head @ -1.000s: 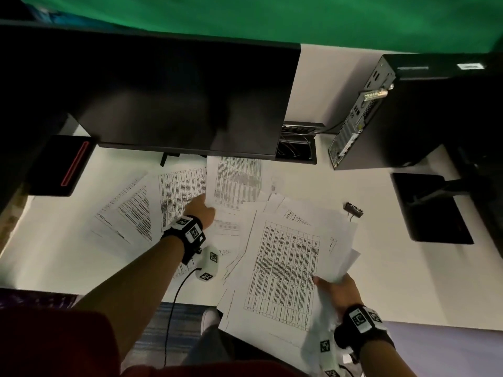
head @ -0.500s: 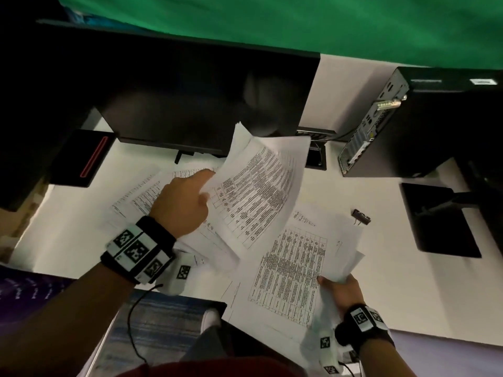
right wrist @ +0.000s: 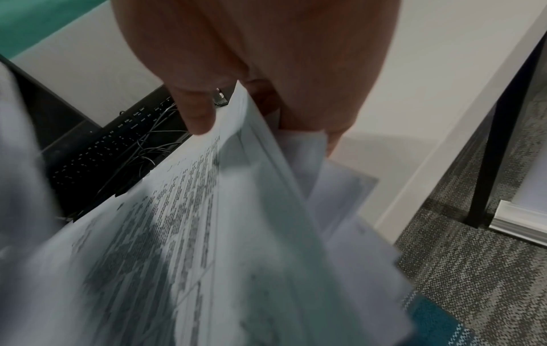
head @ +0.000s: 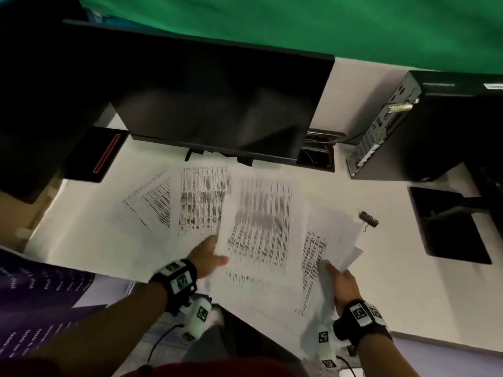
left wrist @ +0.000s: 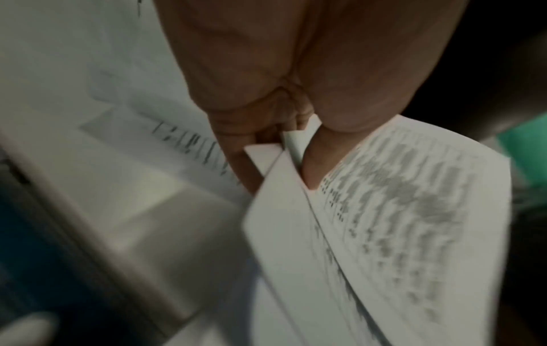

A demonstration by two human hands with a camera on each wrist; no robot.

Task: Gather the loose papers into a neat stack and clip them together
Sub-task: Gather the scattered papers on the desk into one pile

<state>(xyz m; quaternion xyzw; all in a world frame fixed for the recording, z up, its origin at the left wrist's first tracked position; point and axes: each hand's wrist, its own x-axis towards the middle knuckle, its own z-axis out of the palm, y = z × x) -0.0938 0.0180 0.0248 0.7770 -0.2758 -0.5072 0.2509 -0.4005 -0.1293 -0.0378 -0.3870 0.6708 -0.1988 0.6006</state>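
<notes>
My left hand (head: 209,254) pinches the lower left edge of a printed sheet (head: 258,227), thumb on top, and lays it over the bundle of papers (head: 313,257). The left wrist view shows that sheet (left wrist: 399,210) blurred, caught between thumb and fingers. My right hand (head: 343,281) grips the bundle at its lower right; the bundle (right wrist: 207,234) fans out below the thumb in the right wrist view. More loose sheets (head: 201,200) lie spread on the white desk (head: 81,227) to the left. A black binder clip (head: 368,219) lies on the desk right of the papers.
A dark monitor (head: 217,104) stands just behind the papers, and a black computer tower (head: 424,131) at the back right. A black stand base (head: 449,227) lies at the right, another black base (head: 95,153) at the left. The desk's near edge runs under my wrists.
My left hand lifted a printed sheet from beside the monitor, carried it right and down, and now lays it over the bundle in my right hand. The right hand stayed in place.
</notes>
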